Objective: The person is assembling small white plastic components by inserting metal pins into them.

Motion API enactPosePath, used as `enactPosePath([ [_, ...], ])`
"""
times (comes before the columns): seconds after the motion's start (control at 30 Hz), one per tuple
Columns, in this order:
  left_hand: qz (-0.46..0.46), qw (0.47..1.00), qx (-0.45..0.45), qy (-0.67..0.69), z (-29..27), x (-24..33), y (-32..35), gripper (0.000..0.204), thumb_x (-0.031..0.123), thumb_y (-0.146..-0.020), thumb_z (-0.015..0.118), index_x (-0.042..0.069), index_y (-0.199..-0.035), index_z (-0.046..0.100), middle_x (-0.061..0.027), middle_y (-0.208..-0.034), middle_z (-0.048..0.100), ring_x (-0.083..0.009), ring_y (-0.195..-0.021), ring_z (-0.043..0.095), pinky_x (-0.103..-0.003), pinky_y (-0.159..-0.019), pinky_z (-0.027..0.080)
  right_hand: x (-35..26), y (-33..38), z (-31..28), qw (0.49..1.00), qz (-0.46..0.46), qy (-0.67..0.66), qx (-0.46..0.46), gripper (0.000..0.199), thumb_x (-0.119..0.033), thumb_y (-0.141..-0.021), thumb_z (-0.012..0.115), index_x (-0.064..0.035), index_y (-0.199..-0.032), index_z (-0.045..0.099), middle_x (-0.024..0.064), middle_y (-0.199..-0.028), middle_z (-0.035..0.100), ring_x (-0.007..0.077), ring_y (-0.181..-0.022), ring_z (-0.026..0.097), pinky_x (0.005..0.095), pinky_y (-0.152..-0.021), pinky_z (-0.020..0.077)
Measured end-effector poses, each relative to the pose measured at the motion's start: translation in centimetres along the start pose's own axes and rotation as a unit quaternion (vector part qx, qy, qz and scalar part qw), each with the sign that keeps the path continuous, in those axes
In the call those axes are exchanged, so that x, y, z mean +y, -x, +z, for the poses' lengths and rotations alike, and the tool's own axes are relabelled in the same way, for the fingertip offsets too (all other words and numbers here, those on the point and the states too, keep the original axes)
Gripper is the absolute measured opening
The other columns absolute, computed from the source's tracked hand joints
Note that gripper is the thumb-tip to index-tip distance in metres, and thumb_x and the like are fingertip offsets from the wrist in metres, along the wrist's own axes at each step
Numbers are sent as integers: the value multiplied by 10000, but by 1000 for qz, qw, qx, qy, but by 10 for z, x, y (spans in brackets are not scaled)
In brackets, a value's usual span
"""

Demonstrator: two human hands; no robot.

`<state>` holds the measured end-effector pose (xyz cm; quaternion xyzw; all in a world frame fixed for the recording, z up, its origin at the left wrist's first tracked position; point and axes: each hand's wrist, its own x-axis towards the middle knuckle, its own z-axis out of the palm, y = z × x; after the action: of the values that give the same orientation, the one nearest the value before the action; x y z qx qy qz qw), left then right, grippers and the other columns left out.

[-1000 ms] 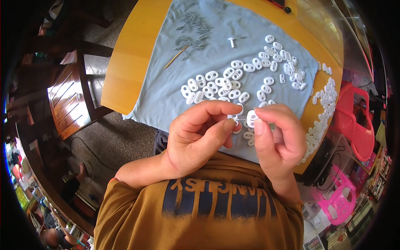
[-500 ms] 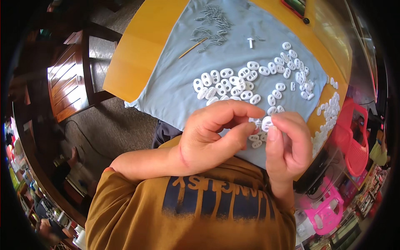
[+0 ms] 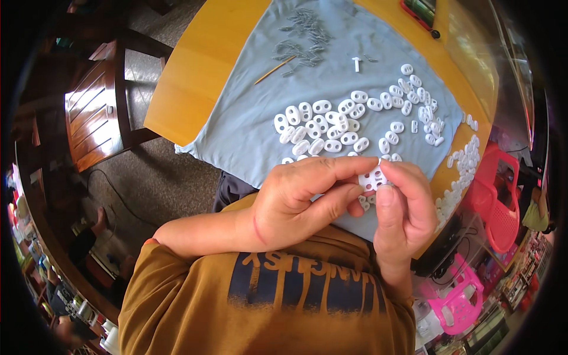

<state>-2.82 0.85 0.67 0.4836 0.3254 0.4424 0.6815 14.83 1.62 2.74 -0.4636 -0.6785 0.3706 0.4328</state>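
left hand [image 3: 296, 204]: its fingers [image 3: 337, 168] are curling in and pinching the left side of a small white plastic piece [image 3: 373, 178], thumb underneath and forefinger lying over the top.
right hand [image 3: 405, 207]: its fingers [image 3: 408, 177] are pressing together on the right side of the same piece, thumb pointing up against its lower edge.
white plastic piece: it is sitting between both hands, held above the near edge of the grey cloth [image 3: 260, 112], just in front of the person's chest; small holes are showing on its face.
loose white pieces [image 3: 331, 127]: many oval ones are lying scattered on the cloth beyond the hands, in a cluster at the middle and another toward the right.
edge row [image 3: 464, 171]: more white pieces are lying along the right rim of the tabletop [image 3: 195, 77], off the cloth.
grey metal bits [image 3: 305, 38]: a small heap is resting at the far end of the cloth, with a thin wooden stick [image 3: 275, 70] lying beside it.
white t-shaped part [image 3: 356, 63]: it is lying alone on the cloth, near the far pile.
red flat case [image 3: 417, 13]: it is sitting at the far rim of the tabletop, rectangular, with a dark face.
pink plastic baskets [image 3: 500, 201]: they are standing on the floor to the right, one red-pink, one brighter pink lower down.
wooden chair [image 3: 97, 112]: it is standing left of the tabletop.
shirt print [image 3: 307, 278]: dark blue blocks are showing on the person's mustard shirt.
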Motion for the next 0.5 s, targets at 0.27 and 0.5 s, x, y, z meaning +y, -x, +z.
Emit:
enactPosePath([
  [0.27, -17, 994, 57, 89, 12, -6, 2, 397, -35, -881, 554, -8, -1272, 489, -74, -897, 645, -96, -758, 631, -209, -657, 513, -1, -2, 4, 999, -50, 5, -19, 309, 2, -808, 613, 45, -1113, 588, 147, -976, 631, 176, -756, 593, 257, -654, 469],
  [0.5, -24, 996, -34, 84, 1, -1, 1, 439, -43, -933, 438, -54, -1360, 333, -142, -1032, 627, -163, -907, 627, -276, -813, 510, 6, 3, 0, 999, -39, 8, -33, 341, -34, -821, 628, 60, -1143, 569, 155, -985, 624, 197, -778, 598, 274, -683, 476],
])
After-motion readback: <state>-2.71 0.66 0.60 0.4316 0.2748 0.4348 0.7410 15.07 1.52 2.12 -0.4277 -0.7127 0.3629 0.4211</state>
